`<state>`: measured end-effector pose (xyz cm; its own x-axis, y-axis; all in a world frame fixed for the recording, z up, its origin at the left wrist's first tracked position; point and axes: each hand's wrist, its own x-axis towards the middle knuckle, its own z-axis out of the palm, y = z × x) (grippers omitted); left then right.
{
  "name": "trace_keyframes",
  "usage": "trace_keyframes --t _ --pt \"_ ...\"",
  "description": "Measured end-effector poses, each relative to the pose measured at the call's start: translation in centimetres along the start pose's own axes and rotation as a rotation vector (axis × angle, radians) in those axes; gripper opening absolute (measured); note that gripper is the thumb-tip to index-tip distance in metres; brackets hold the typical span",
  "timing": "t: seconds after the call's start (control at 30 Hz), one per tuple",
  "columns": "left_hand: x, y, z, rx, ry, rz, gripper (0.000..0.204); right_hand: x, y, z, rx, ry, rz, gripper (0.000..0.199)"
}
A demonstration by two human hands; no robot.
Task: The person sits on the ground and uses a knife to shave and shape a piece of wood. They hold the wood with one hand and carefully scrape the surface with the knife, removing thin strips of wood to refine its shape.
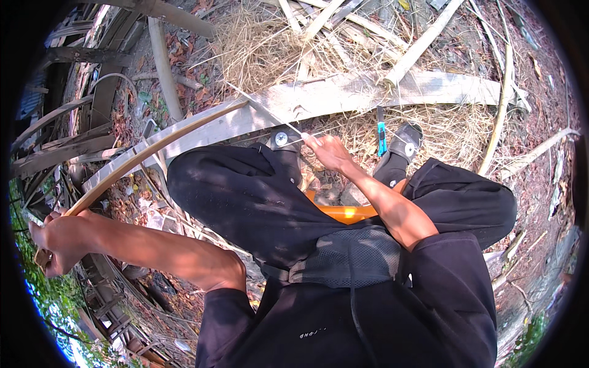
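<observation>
Gripping the near end of a long, thin, bowed strip of tan bamboo, the left hand is closed around it far out to the person's left. The strip's long axis runs up and rightward from that fist to its far tip by the grey weathered plank. There the right hand, nearer that tip, is clenched on the handle of a slim metal blade that reaches up-left toward the strip's end; whether steel touches bamboo cannot be told. Black-trousered knees crowd the space below. Dry straw lies beyond the plank. A blue-handled tool lies beside the right shoe.
</observation>
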<state>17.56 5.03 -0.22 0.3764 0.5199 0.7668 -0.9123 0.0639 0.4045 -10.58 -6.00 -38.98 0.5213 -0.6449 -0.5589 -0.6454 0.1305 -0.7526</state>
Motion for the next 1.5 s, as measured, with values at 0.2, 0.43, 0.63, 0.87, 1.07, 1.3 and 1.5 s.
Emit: trace_keyframes --t 0.2,0.43,0.63,0.87,1.07,1.3,1.5 --pt "-2.2 2.2 0.2 0.012 0.006 -0.096 0.035 -1.7 -5.9 -1.1 0.235 0.081 -0.524 0.061" --pt "0.9 1.7 -2.3 -0.835 -0.983 -0.49 0.009 2.5 6.0 5.3 -0.327 0.148 -0.206 0.059" --pt "-2.5 4.7 0.4 -0.499 -0.887 -0.372 0.048 1.1 1.8 -1.3 -0.099 -0.143 0.052 0.071" --pt "1.3 -0.2 -0.6 -0.718 -1.023 -0.53 0.063 -0.7 -4.8 -3.6 0.131 0.047 -0.314 0.066" --pt "2.8 -0.3 -2.1 -1.048 -1.295 -0.568 0.035 -4.5 -10.6 -3.8 0.534 0.005 -0.717 0.064" --pt "0.0 2.4 -1.4 -1.115 -1.249 -0.612 0.033 -0.6 3.7 2.1 -0.159 0.027 -0.138 0.071" --pt "-0.7 2.9 -1.8 -1.218 -1.261 -0.565 0.032 -0.1 -0.3 -0.2 0.209 -0.141 -0.062 0.074"
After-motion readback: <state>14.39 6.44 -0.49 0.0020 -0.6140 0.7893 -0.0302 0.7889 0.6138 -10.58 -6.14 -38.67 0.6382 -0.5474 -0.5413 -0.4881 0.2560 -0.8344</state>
